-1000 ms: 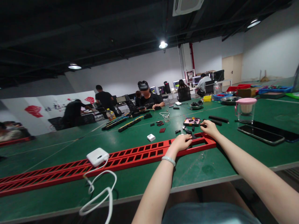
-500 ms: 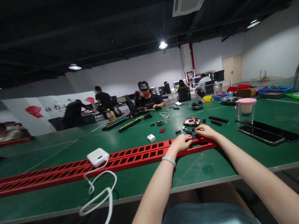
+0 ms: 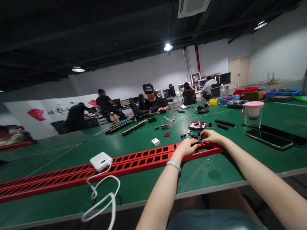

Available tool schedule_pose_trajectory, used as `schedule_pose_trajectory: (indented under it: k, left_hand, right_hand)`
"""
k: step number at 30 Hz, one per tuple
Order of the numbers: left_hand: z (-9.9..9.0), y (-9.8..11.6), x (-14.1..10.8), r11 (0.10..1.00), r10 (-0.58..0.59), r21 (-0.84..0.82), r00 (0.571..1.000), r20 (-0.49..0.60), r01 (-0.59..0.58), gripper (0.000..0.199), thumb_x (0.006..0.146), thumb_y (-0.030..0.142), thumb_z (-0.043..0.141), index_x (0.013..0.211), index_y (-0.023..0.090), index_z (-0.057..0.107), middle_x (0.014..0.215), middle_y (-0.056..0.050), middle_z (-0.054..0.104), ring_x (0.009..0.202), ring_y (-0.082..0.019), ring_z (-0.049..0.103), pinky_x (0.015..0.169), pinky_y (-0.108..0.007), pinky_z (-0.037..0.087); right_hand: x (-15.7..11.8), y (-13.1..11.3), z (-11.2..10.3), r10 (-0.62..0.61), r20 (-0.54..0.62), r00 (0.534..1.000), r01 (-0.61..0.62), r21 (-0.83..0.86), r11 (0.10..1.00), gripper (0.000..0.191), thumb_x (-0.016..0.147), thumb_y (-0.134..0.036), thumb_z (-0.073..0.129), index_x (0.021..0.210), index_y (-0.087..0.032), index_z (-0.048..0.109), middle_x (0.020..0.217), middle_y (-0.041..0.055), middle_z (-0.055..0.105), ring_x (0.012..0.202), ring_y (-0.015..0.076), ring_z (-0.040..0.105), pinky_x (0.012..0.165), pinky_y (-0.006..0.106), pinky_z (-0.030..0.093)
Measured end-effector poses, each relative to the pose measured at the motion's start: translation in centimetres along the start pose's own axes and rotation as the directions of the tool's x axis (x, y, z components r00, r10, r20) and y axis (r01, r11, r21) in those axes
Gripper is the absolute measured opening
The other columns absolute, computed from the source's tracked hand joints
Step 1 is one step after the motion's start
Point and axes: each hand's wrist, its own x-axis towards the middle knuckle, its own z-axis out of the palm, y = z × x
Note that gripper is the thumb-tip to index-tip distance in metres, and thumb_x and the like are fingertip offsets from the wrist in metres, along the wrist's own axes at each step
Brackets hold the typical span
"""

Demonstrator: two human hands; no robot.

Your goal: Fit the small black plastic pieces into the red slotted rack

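A long red slotted frame lies across the green table. My left hand rests over its right part, fingers drawn together and pointing right. What sits under those fingertips is too small and covered to make out. Close beside it, my right hand is above the frame's right end, its thumb and fingers closed on a small black part. Just beyond my fingers lie several small black pieces, one of them a black block. A pale bracelet circles my left wrist.
A white power bank with a white cable lies on the frame. To the right are phones and a pink-lidded jug. Black strips and a pink tray lie beyond my hands. Across the table sits a person.
My right hand has lifted slightly off the frame, and a small black part now shows at its fingertips. My left hand stays nearly in place.
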Motion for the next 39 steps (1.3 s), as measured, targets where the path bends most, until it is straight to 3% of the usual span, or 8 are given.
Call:
schedule_pose_trajectory:
  k: [10, 15, 21, 26, 39]
  left_hand:
    - [0.1, -0.4, 0.1, 0.999, 0.036, 0.04, 0.999, 0.025, -0.037, 0.034, 0.084, 0.035, 0.04, 0.115, 0.026, 0.052, 0.127, -0.001, 0.042, 0.115, -0.017, 0.039, 0.097, -0.029, 0.031]
    - [0.0, -0.1, 0.0, 0.997, 0.061, 0.032, 0.996, 0.063, -0.063, 0.036, 0.084, 0.036, 0.041, 0.116, 0.023, 0.051, 0.13, -0.002, 0.037, 0.116, -0.018, 0.038, 0.099, -0.029, 0.028]
    - [0.0, 0.1, -0.1, 0.997, 0.062, 0.048, 0.994, 0.093, -0.067, 0.036, 0.084, 0.038, 0.041, 0.115, 0.025, 0.052, 0.13, -0.002, 0.038, 0.118, -0.019, 0.035, 0.1, -0.032, 0.026]
    - [-0.1, 0.3, 0.0, 0.996, 0.05, 0.064, 0.993, 0.105, -0.057, 0.035, 0.084, 0.037, 0.041, 0.116, 0.026, 0.05, 0.127, -0.001, 0.042, 0.118, -0.019, 0.035, 0.101, -0.033, 0.025]
    - [-0.2, 0.5, 0.1, 0.995, 0.083, 0.052, 0.994, 0.077, -0.087, 0.034, 0.084, 0.035, 0.04, 0.115, 0.025, 0.051, 0.123, -0.002, 0.046, 0.114, -0.018, 0.04, 0.098, -0.031, 0.028]
  right_hand:
    - [-0.1, -1.0, 0.3, -0.084, -0.015, 0.996, 0.08, -0.171, 0.982, 0.036, 0.06, -0.031, 0.063, 0.091, -0.013, 0.059, 0.08, 0.0041, 0.06, 0.068, 0.0143, 0.053, 0.06, 0.024, 0.042]
    - [-0.2, -1.3, 0.0, -0.108, -0.029, 0.994, 0.102, -0.152, 0.983, 0.032, 0.068, -0.038, 0.056, 0.089, -0.014, 0.061, 0.085, 0.0058, 0.062, 0.074, 0.0159, 0.055, 0.066, 0.025, 0.043]
    - [-0.3, -1.3, -0.1, -0.067, -0.034, 0.997, 0.062, -0.122, 0.991, 0.038, 0.06, -0.025, 0.063, 0.095, -0.013, 0.058, 0.087, 0.0052, 0.06, 0.075, 0.0159, 0.055, 0.067, 0.026, 0.044]
    - [-0.3, -1.2, -0.3, -0.069, -0.054, 0.996, 0.062, -0.125, 0.99, 0.038, 0.057, -0.024, 0.065, 0.093, -0.014, 0.06, 0.093, 0.0064, 0.061, 0.084, 0.0188, 0.056, 0.075, 0.029, 0.044]
    - [-0.1, -0.2, -0.7, -0.067, 0.084, 0.994, 0.074, -0.078, 0.994, 0.042, 0.056, -0.022, 0.065, 0.098, -0.018, 0.062, 0.098, 0.0053, 0.062, 0.088, 0.0204, 0.057, 0.078, 0.028, 0.045]
